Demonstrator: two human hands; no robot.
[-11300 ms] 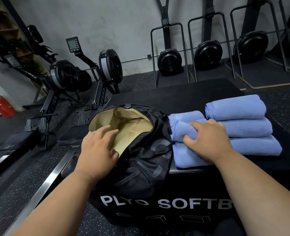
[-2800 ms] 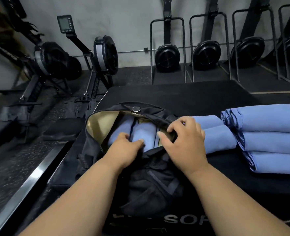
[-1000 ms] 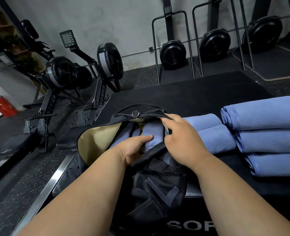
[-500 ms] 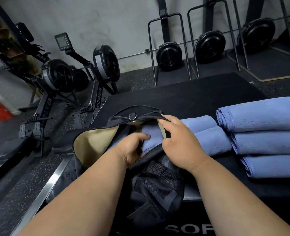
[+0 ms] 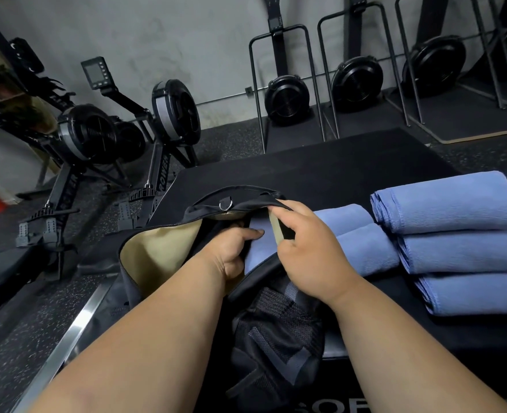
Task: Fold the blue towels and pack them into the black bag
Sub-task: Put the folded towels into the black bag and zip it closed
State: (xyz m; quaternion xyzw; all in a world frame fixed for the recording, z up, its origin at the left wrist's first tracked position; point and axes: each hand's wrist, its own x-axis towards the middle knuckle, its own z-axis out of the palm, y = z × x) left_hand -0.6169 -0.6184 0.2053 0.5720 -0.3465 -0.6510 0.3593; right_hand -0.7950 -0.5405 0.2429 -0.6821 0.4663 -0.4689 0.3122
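Observation:
The black bag [image 5: 276, 329] with a tan lining lies open on the black plyo box [image 5: 320, 171]. A folded blue towel [image 5: 259, 248] sits inside its mouth. My left hand [image 5: 231, 251] reaches into the bag, its fingers curled against that towel. My right hand [image 5: 308, 248] pinches the bag's right rim and holds it back. Two rolled blue towels [image 5: 362, 242] lie just right of the bag. A stack of three folded blue towels [image 5: 463, 248] stands further right.
Rowing machines [image 5: 168, 114] stand on the speckled floor to the left. Upright fan machines [image 5: 288, 96] line the grey back wall. A metal rail [image 5: 67, 347] runs along the floor by the box's left side.
My left hand has pushed a little deeper onto the towel inside the bag. My right hand keeps hold of the bag's rim. The view has shifted slightly.

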